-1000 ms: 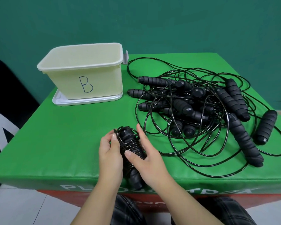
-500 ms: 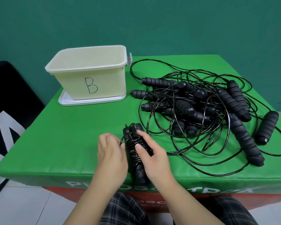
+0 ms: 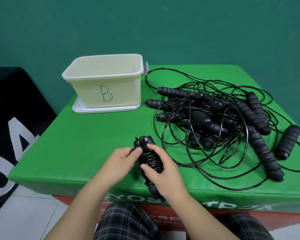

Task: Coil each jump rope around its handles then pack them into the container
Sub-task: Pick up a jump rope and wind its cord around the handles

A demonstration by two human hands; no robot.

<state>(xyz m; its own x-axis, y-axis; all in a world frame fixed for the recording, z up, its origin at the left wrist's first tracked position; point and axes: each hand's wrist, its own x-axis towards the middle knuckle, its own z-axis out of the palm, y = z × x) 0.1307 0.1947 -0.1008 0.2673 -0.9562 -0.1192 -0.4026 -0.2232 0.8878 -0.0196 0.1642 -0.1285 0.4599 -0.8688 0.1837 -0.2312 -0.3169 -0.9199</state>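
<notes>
The coiled jump rope [image 3: 150, 159] is held above the near edge of the green tabletop [image 3: 87, 144], its two black handles laid together and wound with black cord. The lower ends of the handles are hidden behind the right hand [image 3: 164, 175], and the cord's free end cannot be made out. The bundle is gripped by the right hand, whose fingers [image 3: 154, 149] are curled over the far side while the thumb is pressed on the near side. A loop of cord at the left of the bundle is pinched by the left hand [image 3: 119, 163] between thumb and curled fingers; the remaining fingers of that hand are hidden beneath it.

To the right, a tangled pile of jump ropes [image 3: 220, 118] is spread on the tabletop; how many ropes it holds cannot be told, as handles and cords overlap. One handle [image 3: 287, 144] is lying apart at the far right. The cream container [image 3: 109, 94], marked "B", is set on a white lid [image 3: 87, 110] at the far left. Its interior floor is not seen. The printing on the front of the tabletop is partly covered by the arms.
</notes>
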